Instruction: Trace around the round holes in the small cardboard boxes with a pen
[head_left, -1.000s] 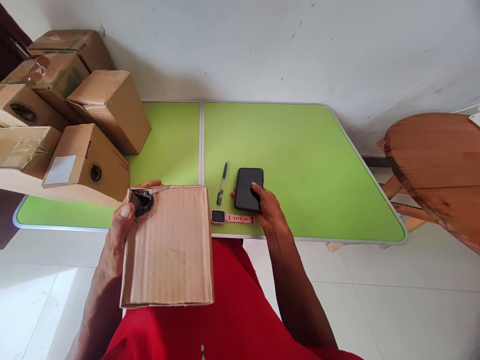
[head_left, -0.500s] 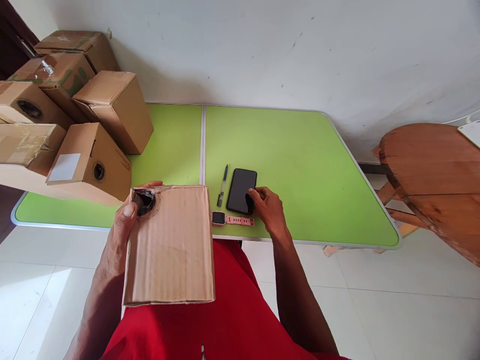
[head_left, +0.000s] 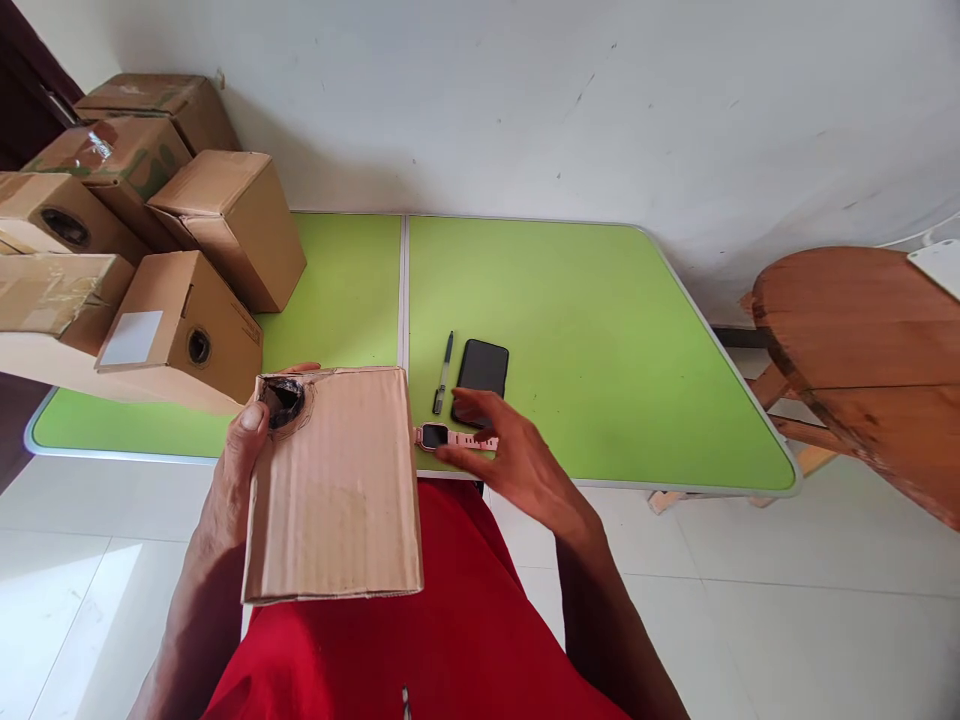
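Left hand (head_left: 234, 470) gripping tan corrugated cardboard box (head_left: 337, 490), right hand (head_left: 521, 460) spread over pink-strapped square watch (head_left: 435, 436), black rectangular phone (head_left: 484, 368) beyond.

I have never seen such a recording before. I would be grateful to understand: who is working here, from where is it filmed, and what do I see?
There is no robot: these are a person's bare left hand and right hand, filmed from above by one head-worn camera. The left holds a cardboard box with a dark-edged hole. The right, fingers spread, is at a pink watch; whether it touches is unclear. A pen and dark phone also lie on the green table.
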